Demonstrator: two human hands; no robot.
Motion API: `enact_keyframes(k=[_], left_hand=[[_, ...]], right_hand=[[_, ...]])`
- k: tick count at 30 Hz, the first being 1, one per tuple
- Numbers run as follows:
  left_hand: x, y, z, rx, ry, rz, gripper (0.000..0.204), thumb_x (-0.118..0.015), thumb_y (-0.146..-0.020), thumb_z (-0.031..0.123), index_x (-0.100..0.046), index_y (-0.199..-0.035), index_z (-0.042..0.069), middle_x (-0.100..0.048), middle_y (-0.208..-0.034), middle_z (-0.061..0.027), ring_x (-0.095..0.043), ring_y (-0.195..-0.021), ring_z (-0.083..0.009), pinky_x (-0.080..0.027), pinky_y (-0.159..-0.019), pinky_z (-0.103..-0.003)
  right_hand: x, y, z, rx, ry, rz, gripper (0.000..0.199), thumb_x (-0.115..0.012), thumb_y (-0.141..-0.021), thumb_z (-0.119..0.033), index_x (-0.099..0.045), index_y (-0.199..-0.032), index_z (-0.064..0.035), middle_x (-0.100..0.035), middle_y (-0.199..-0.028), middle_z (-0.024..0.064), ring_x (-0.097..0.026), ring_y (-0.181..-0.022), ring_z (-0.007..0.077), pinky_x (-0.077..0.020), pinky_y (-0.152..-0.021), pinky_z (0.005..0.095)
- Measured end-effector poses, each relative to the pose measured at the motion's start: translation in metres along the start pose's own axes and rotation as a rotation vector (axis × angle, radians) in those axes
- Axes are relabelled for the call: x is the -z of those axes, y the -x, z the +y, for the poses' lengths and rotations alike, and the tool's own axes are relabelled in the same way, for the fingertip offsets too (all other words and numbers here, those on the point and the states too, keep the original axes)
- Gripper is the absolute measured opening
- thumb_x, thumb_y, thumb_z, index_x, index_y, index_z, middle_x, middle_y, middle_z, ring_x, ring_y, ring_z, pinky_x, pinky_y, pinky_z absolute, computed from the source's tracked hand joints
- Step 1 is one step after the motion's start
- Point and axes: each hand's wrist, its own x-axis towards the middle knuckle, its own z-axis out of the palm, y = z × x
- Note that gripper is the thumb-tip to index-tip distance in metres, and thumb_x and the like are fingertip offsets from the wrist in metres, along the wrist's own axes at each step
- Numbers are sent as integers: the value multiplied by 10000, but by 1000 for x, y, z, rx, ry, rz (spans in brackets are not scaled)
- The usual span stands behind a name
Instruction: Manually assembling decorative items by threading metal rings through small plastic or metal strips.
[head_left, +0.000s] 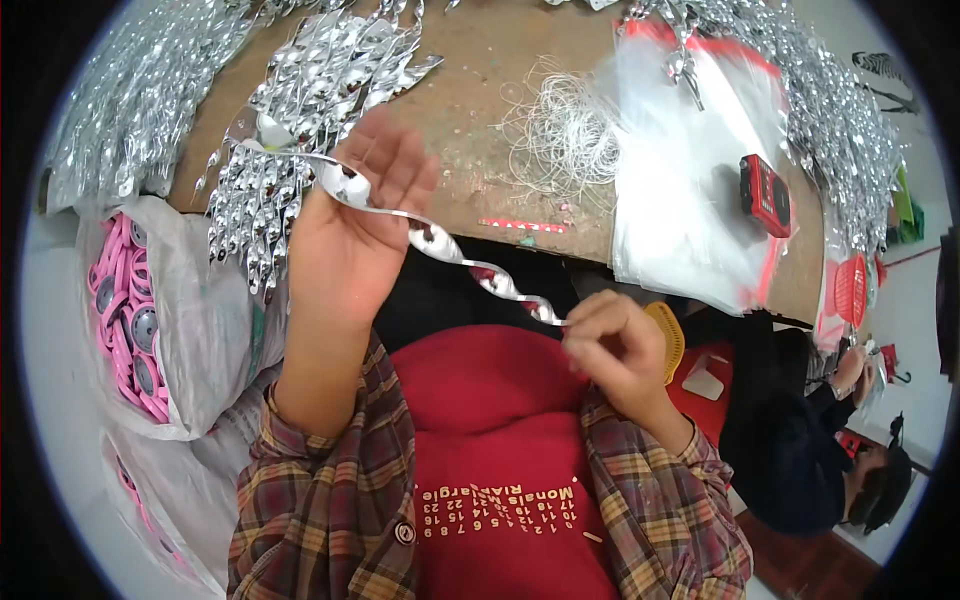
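A twisted silver foil strip [436,243] stretches from the table's left side down to the right in front of me. My left hand [348,250] is raised with the palm showing and the fingers stretched out, slightly blurred. The strip runs across this palm below the fingers, and the hand is not closed round it. At the strip's lower right end, my right hand [622,352] pinches the tip between thumb and fingers. Beyond my left hand lies a pile of similar spiral silver strips [335,62], some hanging over the table edge. The strip's far end reaches toward this pile.
White thin string [572,135] lies tangled mid-table. Clear plastic bags with red edges [665,200] carry a small red-and-black device [766,196]. Silver tinsel heaps [130,90] line both sides. A white sack [215,330] holds pink-and-grey pieces. Another person [800,450] works at right.
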Motion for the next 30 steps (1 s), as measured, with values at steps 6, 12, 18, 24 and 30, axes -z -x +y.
enact_keyframes(k=[6,12,18,24,30], left_hand=[[-12,3,21,-134,34,7,415,-311,-1000,297,-473,-1206,-25,-365,-676,18,-365,-627,-112,-440,-712,-299],[-48,6,9,-153,-663,184,392,-361,-991,303,-486,-1179,-18,-432,-739,18,-409,-625,-85,-390,-631,-237],[-28,17,1,-200,-1313,230,304,-562,-919,211,-589,-1088,-40,-514,-812,-20,-472,-638,-59,-394,-577,-198],[-18,17,-6,-76,-1295,196,305,-555,-921,208,-593,-1112,-26,-512,-861,-21,-481,-664,-67,-405,-596,-193],[1,20,-14,-95,-1329,138,294,-551,-916,174,-582,-1127,-30,-522,-874,-48,-500,-751,-100,-408,-663,-217]], right_hand=[[-11,-7,22,-318,-152,-147,65,-608,-831,-7,-564,-877,5,-573,-917,101,-574,-732,133,-466,-634,241],[14,-75,14,216,792,-73,64,-622,-797,-46,-625,-860,-34,-605,-782,60,-562,-677,190,-433,-628,290],[13,-119,39,542,1202,-223,66,-647,-734,-92,-589,-764,-98,-534,-674,27,-510,-591,189,-360,-610,305],[3,-128,32,591,1423,-372,87,-617,-709,-108,-542,-753,-111,-487,-670,27,-533,-646,169,-328,-619,300],[6,-131,34,521,1222,-360,106,-582,-736,-45,-510,-812,-62,-530,-759,60,-522,-653,173,-367,-600,303]])
